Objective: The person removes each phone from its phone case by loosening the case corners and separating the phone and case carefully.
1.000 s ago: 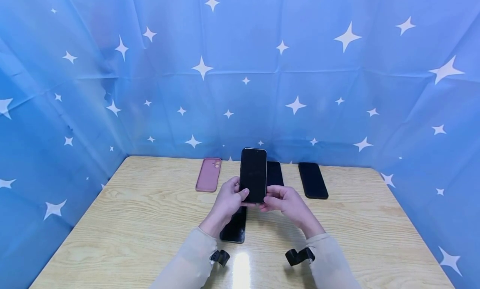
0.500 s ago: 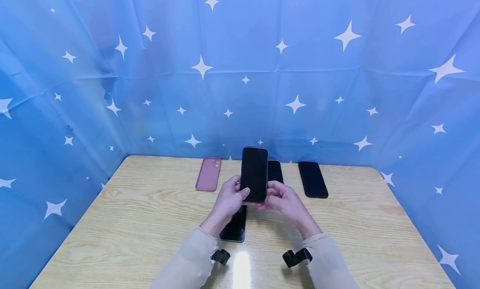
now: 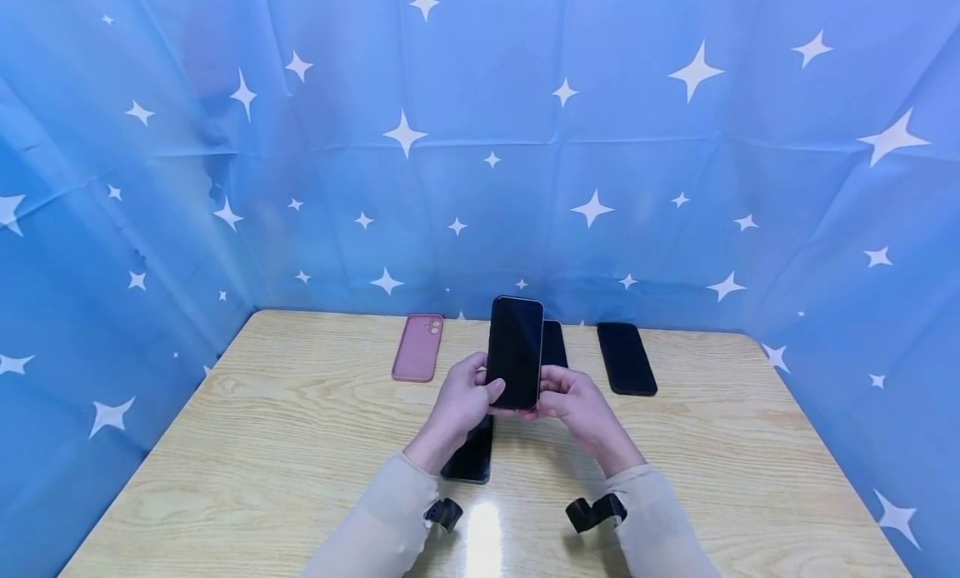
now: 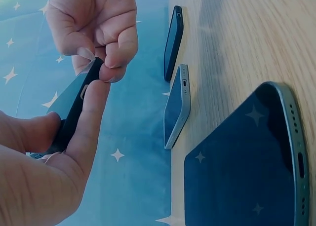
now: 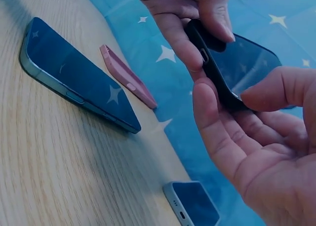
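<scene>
Both hands hold a phone (image 3: 516, 345) raised above the table, its dark screen facing the head camera. A black case edge (image 5: 210, 65) with a port opening runs along its bottom in the right wrist view. My left hand (image 3: 459, 397) grips the phone's left side, the thumb lying over the screen's lower corner. My right hand (image 3: 576, 401) pinches the lower right corner between thumb and fingers. Beneath the hands, a phone (image 3: 471, 455) lies screen up, partly hidden by the left hand. Behind the held phone, another phone (image 3: 556, 345) with a pale frame is partly covered.
A pink phone case (image 3: 417, 349) with camera holes lies at the back left of the wooden table (image 3: 285, 445). At the back right is a black phone-shaped item (image 3: 627, 360). A blue star-patterned curtain (image 3: 480, 186) encloses the table's back and sides.
The held phone has shifted slightly to the right, with both hands still on it. The things lying on the table have stayed in place.
</scene>
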A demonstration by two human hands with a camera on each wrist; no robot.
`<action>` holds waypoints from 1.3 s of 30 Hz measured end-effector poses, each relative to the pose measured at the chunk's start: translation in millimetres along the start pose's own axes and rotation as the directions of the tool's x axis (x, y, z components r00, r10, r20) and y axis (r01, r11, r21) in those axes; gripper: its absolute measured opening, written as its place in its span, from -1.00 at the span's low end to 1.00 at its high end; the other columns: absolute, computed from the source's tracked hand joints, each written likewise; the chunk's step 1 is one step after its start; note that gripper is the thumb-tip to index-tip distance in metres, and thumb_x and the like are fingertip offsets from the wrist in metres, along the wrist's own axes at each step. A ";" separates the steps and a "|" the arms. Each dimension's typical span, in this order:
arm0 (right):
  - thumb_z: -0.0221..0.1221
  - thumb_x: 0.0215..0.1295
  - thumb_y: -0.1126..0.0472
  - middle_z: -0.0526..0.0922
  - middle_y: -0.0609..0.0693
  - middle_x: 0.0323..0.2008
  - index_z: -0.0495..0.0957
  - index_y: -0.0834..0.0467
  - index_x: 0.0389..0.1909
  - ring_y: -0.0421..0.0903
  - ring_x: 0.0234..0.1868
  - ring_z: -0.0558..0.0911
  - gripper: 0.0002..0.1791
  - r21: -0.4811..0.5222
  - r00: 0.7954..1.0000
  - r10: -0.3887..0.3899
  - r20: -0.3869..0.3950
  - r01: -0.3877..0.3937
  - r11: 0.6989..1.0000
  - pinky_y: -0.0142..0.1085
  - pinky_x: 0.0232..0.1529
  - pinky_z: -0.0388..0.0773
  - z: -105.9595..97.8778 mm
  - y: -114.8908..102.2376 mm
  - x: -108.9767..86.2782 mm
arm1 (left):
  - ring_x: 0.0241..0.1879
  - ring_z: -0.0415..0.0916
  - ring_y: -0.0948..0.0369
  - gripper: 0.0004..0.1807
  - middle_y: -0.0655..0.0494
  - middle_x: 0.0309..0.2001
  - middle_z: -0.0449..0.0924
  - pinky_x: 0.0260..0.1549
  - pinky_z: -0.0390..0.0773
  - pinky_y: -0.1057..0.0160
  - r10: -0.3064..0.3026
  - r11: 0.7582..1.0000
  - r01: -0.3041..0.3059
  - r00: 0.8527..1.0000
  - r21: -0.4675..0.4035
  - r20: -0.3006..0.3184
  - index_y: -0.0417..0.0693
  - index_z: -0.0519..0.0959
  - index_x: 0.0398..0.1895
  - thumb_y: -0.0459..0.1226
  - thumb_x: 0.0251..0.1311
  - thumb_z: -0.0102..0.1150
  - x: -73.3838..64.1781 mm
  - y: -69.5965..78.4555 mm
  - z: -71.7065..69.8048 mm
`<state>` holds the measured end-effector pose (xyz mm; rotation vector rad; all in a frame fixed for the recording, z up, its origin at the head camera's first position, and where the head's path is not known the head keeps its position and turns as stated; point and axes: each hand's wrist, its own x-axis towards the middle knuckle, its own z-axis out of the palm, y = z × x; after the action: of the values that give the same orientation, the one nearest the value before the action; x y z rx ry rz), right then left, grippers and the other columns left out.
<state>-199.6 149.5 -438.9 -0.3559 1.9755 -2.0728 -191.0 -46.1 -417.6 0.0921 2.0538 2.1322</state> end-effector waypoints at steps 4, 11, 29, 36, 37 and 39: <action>0.01 0.16 0.59 0.73 0.12 -0.20 0.39 0.64 0.18 -0.11 -0.32 0.75 -0.49 0.008 1.000 0.010 0.010 -0.011 1.000 -0.27 -0.15 0.76 -1.4 -0.5 -0.9 | -0.09 0.74 -0.06 -0.74 -0.33 -0.01 0.69 -0.23 0.80 0.04 -0.011 0.999 0.012 1.000 -0.046 0.010 -0.40 0.51 0.12 -0.57 0.44 -0.02 0.9 -1.4 0.5; -0.01 0.19 0.59 0.73 0.02 -0.19 0.35 0.65 0.21 -0.12 -0.28 0.73 -0.48 0.037 0.999 0.006 0.040 -0.007 0.999 -0.29 -0.14 0.73 -2.8 1.3 -0.9 | -0.18 0.75 0.00 -0.74 -0.32 -0.06 0.70 -0.20 0.79 -0.01 -0.030 0.994 0.034 0.999 -0.106 0.042 -0.41 0.50 0.12 -0.57 0.45 -0.04 3.3 -5.1 -3.6; -0.09 0.41 0.62 0.78 -0.01 -0.14 0.65 0.10 0.02 -0.12 -0.16 0.76 -0.52 0.296 0.967 -0.131 0.218 0.063 0.953 -0.26 -0.05 0.75 -10.0 10.4 0.6 | -0.14 0.74 0.11 -0.65 -0.23 0.07 0.68 -0.11 0.78 0.07 -0.081 0.934 0.126 0.986 -0.334 0.143 -0.42 0.41 0.28 -0.48 0.51 -0.05 9.6 -13.6 -16.7; 0.06 0.35 0.53 0.69 0.01 -0.18 0.43 0.54 0.13 -0.10 -0.26 0.74 -0.66 0.060 0.996 -0.055 0.067 0.050 0.997 -0.24 -0.10 0.76 -2.8 3.7 -2.6 | -0.15 0.75 0.11 -0.67 -0.26 0.07 0.67 -0.13 0.79 0.08 -0.078 0.951 0.109 0.990 -0.288 0.118 -0.40 0.42 0.27 -0.49 0.52 -0.06 11.0 -13.7 -18.7; 0.08 0.34 0.53 0.66 0.01 -0.20 0.39 0.57 0.12 -0.11 -0.28 0.72 -0.65 0.017 0.998 -0.051 0.039 0.050 0.999 -0.25 -0.12 0.76 -1.4 2.7 -2.9 | -0.16 0.75 0.12 -0.68 -0.27 0.07 0.68 -0.14 0.79 0.08 -0.074 0.955 0.103 0.991 -0.279 0.113 -0.41 0.42 0.26 -0.49 0.52 -0.06 11.3 -13.9 -19.1; 0.12 0.29 0.54 0.58 0.00 -0.27 0.37 0.56 0.04 -0.14 -0.33 0.67 -0.68 -0.053 0.999 -0.050 -0.020 0.049 0.997 -0.28 -0.18 0.75 0.8 1.3 -3.5 | -0.17 0.75 0.12 -0.68 -0.27 0.06 0.68 -0.15 0.79 0.07 -0.070 0.958 0.097 0.992 -0.270 0.107 -0.41 0.42 0.25 -0.50 0.52 -0.07 11.8 -14.0 -19.6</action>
<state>-196.0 149.9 -440.1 -0.3984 2.0572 -2.0656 -204.7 -62.9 -433.4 0.0670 1.6599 2.2873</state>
